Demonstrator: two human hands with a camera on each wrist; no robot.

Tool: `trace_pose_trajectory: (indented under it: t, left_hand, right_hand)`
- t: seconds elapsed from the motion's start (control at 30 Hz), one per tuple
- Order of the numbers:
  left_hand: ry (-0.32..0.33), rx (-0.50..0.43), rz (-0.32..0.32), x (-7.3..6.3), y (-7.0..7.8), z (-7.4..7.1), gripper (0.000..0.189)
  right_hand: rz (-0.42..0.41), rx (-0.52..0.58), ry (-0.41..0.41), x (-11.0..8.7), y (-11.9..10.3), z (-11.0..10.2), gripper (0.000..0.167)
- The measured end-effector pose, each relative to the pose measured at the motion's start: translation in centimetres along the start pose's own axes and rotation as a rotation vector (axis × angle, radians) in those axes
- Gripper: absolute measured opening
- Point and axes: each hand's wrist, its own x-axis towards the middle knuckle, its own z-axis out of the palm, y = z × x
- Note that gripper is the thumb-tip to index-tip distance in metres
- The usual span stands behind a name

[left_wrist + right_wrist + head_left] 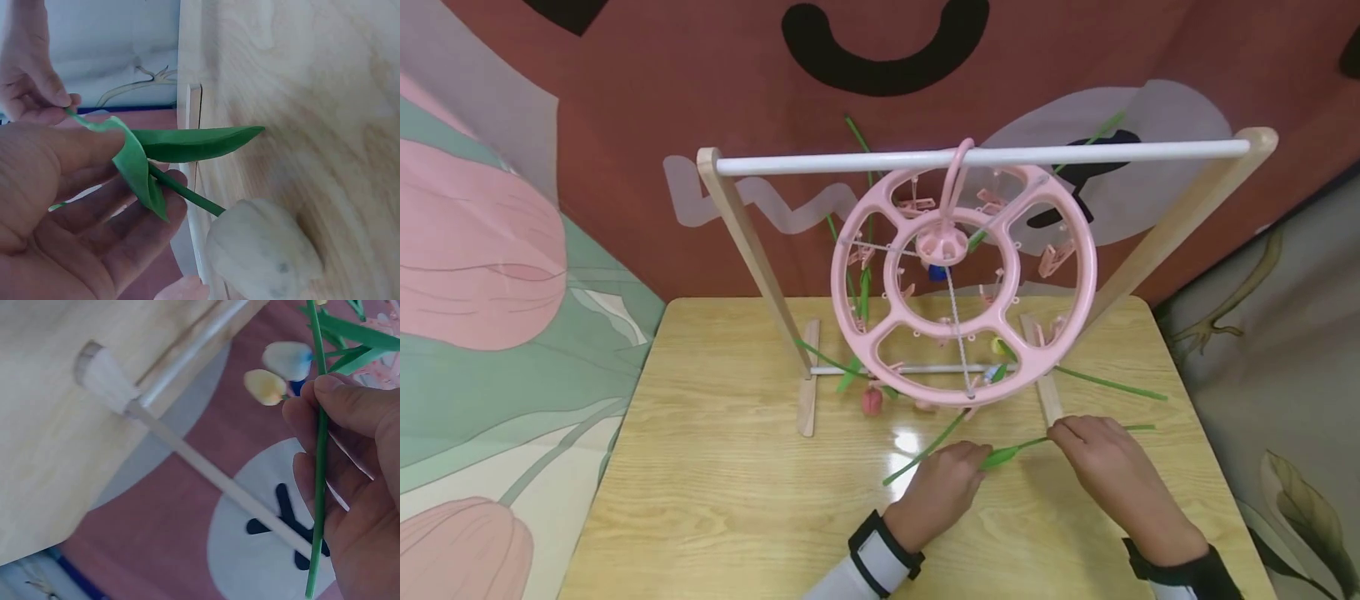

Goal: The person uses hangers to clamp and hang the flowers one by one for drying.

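Observation:
Both hands hold one artificial tulip in front of the pink round clip hanger (842,292). My left hand (942,485) pinches it at the green leaves (200,142), with the thumb over the stem and the other fingers loosely bent below. The white tulip head (262,253) lies past the fingertips, close over the table in the left wrist view; the left hand hides it in the head view. My right hand (1108,467) pinches the green stem (319,475) between thumb and forefinger, the stem's end sticking out beyond the hand.
A wooden rack with a white top bar (850,162) carries the hanger, whose pink clips (1056,260) dangle around it. Several tulips hang there, among them a red one (872,402), a yellow one (265,387) and a blue-white one (287,360). Rack feet (807,408) stand on the wooden table (715,500).

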Motion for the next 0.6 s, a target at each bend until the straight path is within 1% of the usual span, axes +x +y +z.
trace_pose_trajectory:
  t: [0.03,0.07,0.1,0.2,0.23,0.27,0.33,0.4,0.47,0.5,0.6]
  left_hand:
    - [-0.010,-0.004,-0.011,0.1,0.0,-0.1,0.033]
    - [-0.019,0.002,-0.019,0.1,-0.1,-0.1,0.032]
    - [-0.029,0.012,-0.028,0.2,-0.1,-0.2,0.030]
    - [-0.035,0.008,-0.071,0.3,-0.3,-0.5,0.023]
    - [-0.029,0.017,-0.078,0.3,-0.3,-0.6,0.021]
    - [-0.017,0.023,-0.086,0.2,-0.4,-0.6,0.019]
    - [0.017,0.028,-0.101,0.1,-0.7,-0.6,0.016]
    - [0.056,0.032,-0.107,-0.2,-1.0,-0.5,0.014]
    - [0.096,0.020,-0.111,-0.4,-1.2,-0.4,0.013]
    - [0.113,0.018,-0.111,-0.5,-1.4,-0.4,0.013]
    - [0.157,-0.002,-0.107,-0.6,-1.6,-0.5,0.014]
  right_hand:
    - [-0.008,0.007,0.003,0.2,-0.2,-0.2,0.019]
    - [-0.019,0.008,0.008,0.4,-0.4,-0.3,0.011]
    - [-0.031,0.010,0.016,0.7,-0.5,-0.4,0.011]
    - [-0.064,0.040,0.053,1.3,-1.2,-0.9,0.044]
    - [-0.078,0.059,0.079,1.5,-1.4,-0.9,0.052]
    - [-0.095,0.082,0.109,1.6,-1.7,-1.0,0.057]
    - [-0.138,0.150,0.168,1.7,-2.4,-1.0,0.050]
    - [-0.182,0.201,0.206,1.5,-3.0,-0.9,0.042]
    - [-0.206,0.239,0.207,1.1,-3.3,-0.8,0.036]
    - [-0.202,0.251,0.185,0.8,-3.4,-0.8,0.036]
    - [-0.148,0.244,0.098,-0.1,-2.9,-0.7,0.041]
